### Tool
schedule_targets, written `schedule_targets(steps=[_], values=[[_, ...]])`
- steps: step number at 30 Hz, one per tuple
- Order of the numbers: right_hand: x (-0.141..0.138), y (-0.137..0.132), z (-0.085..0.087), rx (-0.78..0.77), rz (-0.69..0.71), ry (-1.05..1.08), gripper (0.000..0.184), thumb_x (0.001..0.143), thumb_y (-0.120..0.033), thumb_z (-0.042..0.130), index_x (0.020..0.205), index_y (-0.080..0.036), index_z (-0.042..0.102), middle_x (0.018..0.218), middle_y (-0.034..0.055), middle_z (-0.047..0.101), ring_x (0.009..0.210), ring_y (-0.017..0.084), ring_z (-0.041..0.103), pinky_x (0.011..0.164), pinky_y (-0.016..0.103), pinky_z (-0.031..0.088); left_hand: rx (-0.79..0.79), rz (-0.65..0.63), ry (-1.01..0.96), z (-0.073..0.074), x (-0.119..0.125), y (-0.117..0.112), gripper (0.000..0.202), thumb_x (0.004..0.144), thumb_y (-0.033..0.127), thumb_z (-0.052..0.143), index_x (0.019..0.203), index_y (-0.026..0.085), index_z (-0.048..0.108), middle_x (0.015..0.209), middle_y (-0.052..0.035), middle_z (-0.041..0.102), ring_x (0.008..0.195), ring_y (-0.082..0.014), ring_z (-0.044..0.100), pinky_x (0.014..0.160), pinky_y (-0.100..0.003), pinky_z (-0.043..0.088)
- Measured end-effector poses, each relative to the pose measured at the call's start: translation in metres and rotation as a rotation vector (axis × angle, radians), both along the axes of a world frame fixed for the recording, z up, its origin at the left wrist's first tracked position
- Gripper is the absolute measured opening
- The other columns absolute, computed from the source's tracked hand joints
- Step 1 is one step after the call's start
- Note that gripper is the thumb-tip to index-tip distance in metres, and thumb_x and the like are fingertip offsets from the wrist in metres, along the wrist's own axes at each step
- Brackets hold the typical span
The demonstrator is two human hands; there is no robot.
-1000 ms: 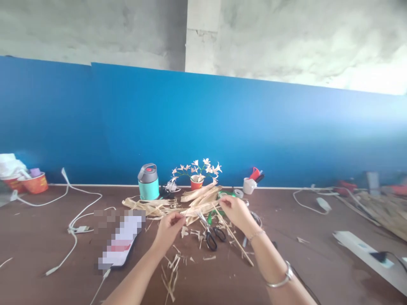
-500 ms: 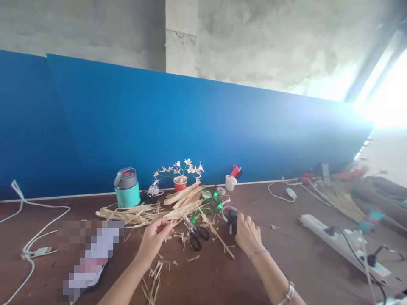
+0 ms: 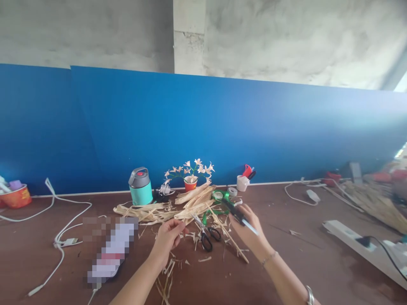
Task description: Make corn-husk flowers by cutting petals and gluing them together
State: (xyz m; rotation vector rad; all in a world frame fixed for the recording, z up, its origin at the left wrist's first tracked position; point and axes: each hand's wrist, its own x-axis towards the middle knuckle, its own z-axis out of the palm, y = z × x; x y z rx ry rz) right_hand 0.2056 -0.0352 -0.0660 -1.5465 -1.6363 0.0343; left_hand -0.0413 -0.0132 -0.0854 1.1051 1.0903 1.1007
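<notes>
My left hand [image 3: 170,238] is pinched closed just in front of the pale dried husks [image 3: 149,213]; whatever lies between its fingertips is too small to make out. In my right hand [image 3: 249,222] is a black hot glue gun [image 3: 234,209], raised off the table, with a whitish glue stick [image 3: 250,226] jutting from its rear. Black-handled scissors [image 3: 208,238] lie between my hands with blades apart. Green tape or ribbon [image 3: 226,194] lies beyond the glue gun. Behind the husks, a small red cup [image 3: 190,183] holds pale handmade flowers [image 3: 187,169] on green stems.
A turquoise lidded container [image 3: 140,192] and a white cup of pens [image 3: 242,183] stand near the blue partition [image 3: 203,127]. A blurred-out phone [image 3: 112,252] lies left, beside white cables [image 3: 63,228]. At right is a white power strip [image 3: 359,248]. Husk scraps [image 3: 165,279] litter the brown table.
My right hand has lifted the glue gun from the table and turned it, so its glue stick now shows. My left hand keeps its pinch. The view has swung left.
</notes>
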Motion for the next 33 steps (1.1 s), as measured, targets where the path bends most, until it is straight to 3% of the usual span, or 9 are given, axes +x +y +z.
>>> schedule_targets(steps=[3,6,14,33], values=[[-0.038,0.004,0.007,-0.028,0.254,0.022,0.013,0.075,-0.022,0.053,0.062,-0.020,0.050,0.071,0.0010,0.052,0.065,0.015,0.051,0.061,0.024,0.041,-0.031,0.004,-0.037,-0.003,-0.001,0.002,0.031,0.060,0.043,0.068,0.062,0.015,0.055,0.060,0.0009,0.063,0.032,-0.0017,0.035,0.035,-0.017,0.016],[-0.066,0.006,0.002,-0.033,0.384,0.022,0.014,0.073,-0.016,0.052,0.061,-0.020,0.048,0.071,0.0007,0.052,0.066,0.014,0.051,0.060,0.023,0.040,-0.034,0.022,-0.065,-0.005,-0.002,0.003,0.029,0.060,0.041,0.070,0.062,0.015,0.057,0.057,0.0011,0.063,0.041,-0.0069,0.049,0.038,-0.017,0.027],[-0.075,0.004,-0.027,0.007,0.410,0.026,0.012,0.066,-0.009,0.053,0.068,-0.020,0.049,0.076,0.0018,0.053,0.070,0.015,0.052,0.064,0.026,0.043,-0.060,0.055,-0.070,-0.009,-0.003,0.005,0.025,0.059,0.036,0.072,0.067,0.015,0.063,0.063,-0.0019,0.068,0.062,-0.0155,0.064,0.059,-0.024,0.048],[-0.075,0.003,-0.037,0.038,0.417,0.003,0.019,0.062,-0.005,0.052,0.073,-0.020,0.048,0.079,0.0023,0.051,0.073,0.016,0.052,0.066,0.025,0.043,-0.084,0.027,-0.096,-0.009,-0.002,0.004,0.023,0.060,0.033,0.073,0.068,0.015,0.061,0.064,-0.0020,0.070,0.063,-0.0177,0.067,0.061,-0.025,0.050]])
